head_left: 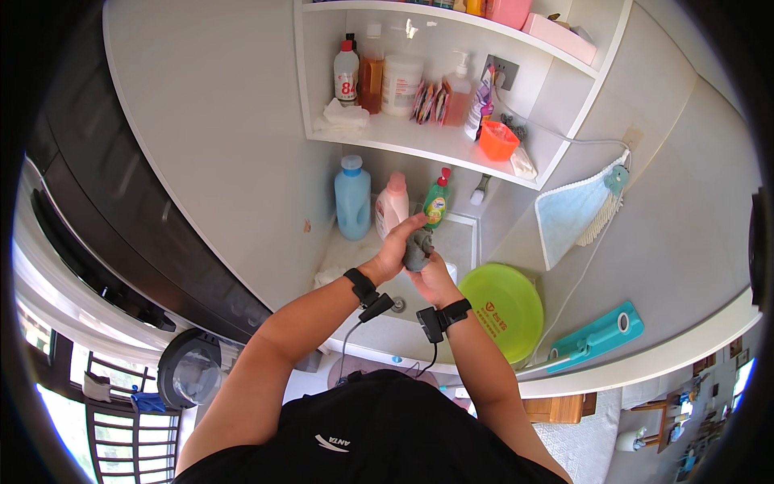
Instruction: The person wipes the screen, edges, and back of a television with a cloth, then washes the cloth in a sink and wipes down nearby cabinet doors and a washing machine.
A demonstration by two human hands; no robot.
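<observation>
A crumpled grey cloth (417, 252) is gripped between my two hands above a white sink (369, 305). My left hand (393, 249) holds its left side, with the thumb side turned upward. From below and to the right, my right hand (434, 281) grips the lower end. Just beyond the hands stands a green dish-soap bottle (435, 202) with a red cap. Beside it are a pink-and-white detergent bottle (392, 206) and a large blue jug (352, 199). The sink's drain (398, 304) shows below the forearms.
A lime-green plastic basin (505, 311) leans at the right of the sink. Above, a white shelf (399, 136) carries bottles and an orange container (499, 141). A blue hand towel (571, 202) hangs on the right wall, over a teal flat mop (598, 336). A grey panel (236, 151) borders the left.
</observation>
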